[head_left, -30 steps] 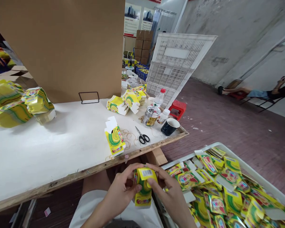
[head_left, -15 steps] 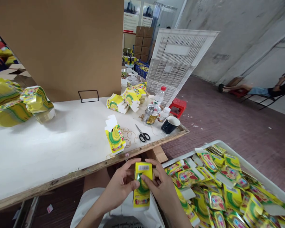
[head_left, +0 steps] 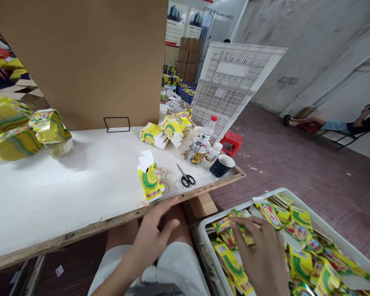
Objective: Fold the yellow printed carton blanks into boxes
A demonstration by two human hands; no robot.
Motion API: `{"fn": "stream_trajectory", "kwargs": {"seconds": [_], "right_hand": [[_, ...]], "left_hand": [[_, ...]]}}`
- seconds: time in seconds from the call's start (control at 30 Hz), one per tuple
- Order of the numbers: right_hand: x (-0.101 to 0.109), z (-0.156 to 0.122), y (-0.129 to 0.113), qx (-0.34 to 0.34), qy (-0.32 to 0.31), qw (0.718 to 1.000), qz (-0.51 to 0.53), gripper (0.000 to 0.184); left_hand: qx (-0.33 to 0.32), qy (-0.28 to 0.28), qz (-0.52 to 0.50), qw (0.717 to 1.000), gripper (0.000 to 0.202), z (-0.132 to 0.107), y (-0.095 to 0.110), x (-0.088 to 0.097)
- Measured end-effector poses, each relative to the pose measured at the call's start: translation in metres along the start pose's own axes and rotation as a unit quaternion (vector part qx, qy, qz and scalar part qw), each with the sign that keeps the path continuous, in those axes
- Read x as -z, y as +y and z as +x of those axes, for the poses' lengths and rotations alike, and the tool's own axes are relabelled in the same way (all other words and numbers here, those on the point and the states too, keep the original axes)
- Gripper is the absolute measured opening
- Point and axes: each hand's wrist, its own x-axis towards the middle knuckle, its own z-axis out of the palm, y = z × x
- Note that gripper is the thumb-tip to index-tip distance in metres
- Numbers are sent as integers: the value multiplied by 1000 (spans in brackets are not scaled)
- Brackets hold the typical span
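My left hand hovers over my lap just in front of the table edge, thumb and fingers apart, with nothing in it. My right hand is at the white plastic crate on the right, its fingers spread above small yellow-green cartons heaped inside. One carton lies beside its thumb side. The palm side is turned away from view. On the table near my left hand lies a flattened yellow carton with white flaps raised.
Scissors lie among loose rubber bands by a dark mug, a jar and bottles. Bundled cartons stand at left, others before a large cardboard sheet. A person reclines far right.
The small yellow carton that both hands held over the lap has left them. My right hand has moved right to the crate; my left hand has stayed over the lap and opened.
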Motion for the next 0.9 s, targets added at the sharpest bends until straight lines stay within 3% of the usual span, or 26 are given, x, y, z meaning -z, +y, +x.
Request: {"fn": "stream_trajectory", "kwargs": {"seconds": [0.07, 0.13, 0.23, 0.33, 0.43, 0.6, 0.8, 0.9], "right_hand": [[-3, 5, 6, 25, 13, 998, -48, 47], [-22, 7, -5, 53, -44, 997, 33, 35], [-69, 14, -44, 69, -132, 976, 157, 19], [-113, 26, -85, 103, -154, 965, 185, 13], [-139, 40, -107, 131, -163, 959, 191, 14], [-146, 36, -96, 132, -170, 961, 175, 22], [-127, -18, -50, 107, -221, 957, 152, 30], [-127, -30, -43, 85, -227, 957, 159, 29]], "left_hand": [[-41, 88, 110, 989, 37, 9, -7, 19], [-72, 134, 188, 970, 35, 19, -17, 34], [-86, 138, 258, 952, 36, 28, -29, 46], [-80, 134, 286, 945, 36, 31, -37, 48], [-80, 137, 295, 942, 36, 31, -41, 47], [-73, 136, 306, 939, 37, 32, -43, 48], [-63, 134, 315, 937, 36, 34, -43, 50], [-69, 137, 319, 935, 39, 35, -44, 49]]}}
